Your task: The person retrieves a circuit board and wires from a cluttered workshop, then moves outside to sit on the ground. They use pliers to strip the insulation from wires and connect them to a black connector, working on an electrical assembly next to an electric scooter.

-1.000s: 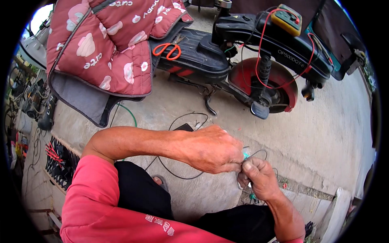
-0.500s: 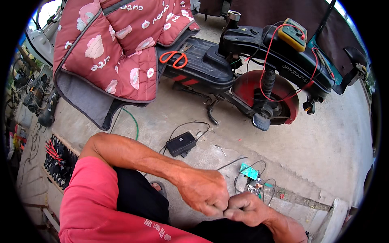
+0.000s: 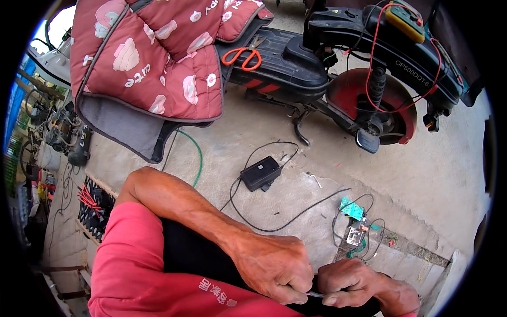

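My left hand (image 3: 274,267) and my right hand (image 3: 354,282) meet close together at the lower edge, above my dark trousers. Both pinch a small thin metal piece (image 3: 315,294) between their fingertips; what it is I cannot tell. My left forearm, in a pink sleeve, crosses in from the left. On the concrete just beyond my right hand lie a small circuit board with thin wires (image 3: 355,235) and a green circuit board (image 3: 351,208). A black adapter box (image 3: 261,173) with its black cable lies farther out.
An electric scooter (image 3: 338,68) stands across the top, with a pink padded cover (image 3: 158,58), orange-handled scissors (image 3: 244,57) on its footboard and a yellow multimeter (image 3: 404,21) with red leads on its seat. A green hose (image 3: 196,153) and a battery pack with red wires (image 3: 95,206) lie at left.
Both hands have drawn down and back from the circuit boards on the ground to my lap, still pressed together. The boards now lie uncovered on the concrete.
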### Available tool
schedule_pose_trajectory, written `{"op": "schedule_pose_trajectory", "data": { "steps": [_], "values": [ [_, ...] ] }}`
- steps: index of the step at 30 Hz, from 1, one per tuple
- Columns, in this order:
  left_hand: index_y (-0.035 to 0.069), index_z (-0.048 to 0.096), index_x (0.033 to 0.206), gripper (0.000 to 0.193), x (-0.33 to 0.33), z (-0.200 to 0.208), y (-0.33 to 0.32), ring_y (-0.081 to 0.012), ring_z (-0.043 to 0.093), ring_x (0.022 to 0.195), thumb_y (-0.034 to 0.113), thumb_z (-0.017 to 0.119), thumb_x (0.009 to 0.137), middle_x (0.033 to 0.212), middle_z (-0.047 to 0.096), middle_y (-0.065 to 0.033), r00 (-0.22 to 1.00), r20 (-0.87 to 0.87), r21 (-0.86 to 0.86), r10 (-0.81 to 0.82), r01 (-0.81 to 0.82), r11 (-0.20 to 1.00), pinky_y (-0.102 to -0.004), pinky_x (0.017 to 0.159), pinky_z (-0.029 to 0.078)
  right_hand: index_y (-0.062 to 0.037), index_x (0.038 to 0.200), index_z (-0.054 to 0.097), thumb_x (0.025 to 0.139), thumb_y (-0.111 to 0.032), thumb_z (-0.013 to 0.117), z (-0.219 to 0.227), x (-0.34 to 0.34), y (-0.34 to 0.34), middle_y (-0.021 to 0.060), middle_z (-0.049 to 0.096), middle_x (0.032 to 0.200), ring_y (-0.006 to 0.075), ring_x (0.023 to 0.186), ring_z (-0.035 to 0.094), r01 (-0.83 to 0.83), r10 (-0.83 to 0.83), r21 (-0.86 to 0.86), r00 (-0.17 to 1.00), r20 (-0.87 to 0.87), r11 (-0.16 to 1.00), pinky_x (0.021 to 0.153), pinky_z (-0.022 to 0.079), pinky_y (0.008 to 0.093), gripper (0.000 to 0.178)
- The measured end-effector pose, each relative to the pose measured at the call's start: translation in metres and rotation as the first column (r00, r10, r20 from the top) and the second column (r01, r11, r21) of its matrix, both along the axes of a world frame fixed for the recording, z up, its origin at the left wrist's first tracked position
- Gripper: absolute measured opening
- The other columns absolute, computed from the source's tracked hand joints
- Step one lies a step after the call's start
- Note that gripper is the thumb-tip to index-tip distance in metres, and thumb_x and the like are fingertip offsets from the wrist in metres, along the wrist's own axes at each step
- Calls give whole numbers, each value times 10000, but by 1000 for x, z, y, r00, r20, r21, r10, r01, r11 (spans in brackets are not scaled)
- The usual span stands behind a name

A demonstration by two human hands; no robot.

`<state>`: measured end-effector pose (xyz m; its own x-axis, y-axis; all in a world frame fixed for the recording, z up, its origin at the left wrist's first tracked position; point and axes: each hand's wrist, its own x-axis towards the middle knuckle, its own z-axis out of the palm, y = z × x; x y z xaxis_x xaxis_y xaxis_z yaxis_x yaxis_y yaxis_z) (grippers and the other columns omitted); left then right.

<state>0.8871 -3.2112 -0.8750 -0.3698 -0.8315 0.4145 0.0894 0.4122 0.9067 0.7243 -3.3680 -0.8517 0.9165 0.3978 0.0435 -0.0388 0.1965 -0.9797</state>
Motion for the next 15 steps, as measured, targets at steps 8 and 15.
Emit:
{"op": "schedule_pose_trajectory", "data": {
  "steps": [8,15],
  "values": [
    [0,605,740,150,45,-14,-22,-254,505,561,60,641,873,634,501,-106,969,175,73,174,-189,979,-365,515,388,-15,663,553,897,-180,607,-22,-1,-20,-2,528,619,70,569,467,385,-377,-46,862,-339,922,498,369,262,291],
    [-7,629,828,61,44,-13,-47,-203,569,755,49,647,845,909,610,-137,862,287,-117,417,-401,909,-318,675,461,-50,640,493,929,-245,523,-34,-2,-28,35,504,567,110,526,468,594,-565,6,768,-301,804,513,386,278,349]
  ]
}}
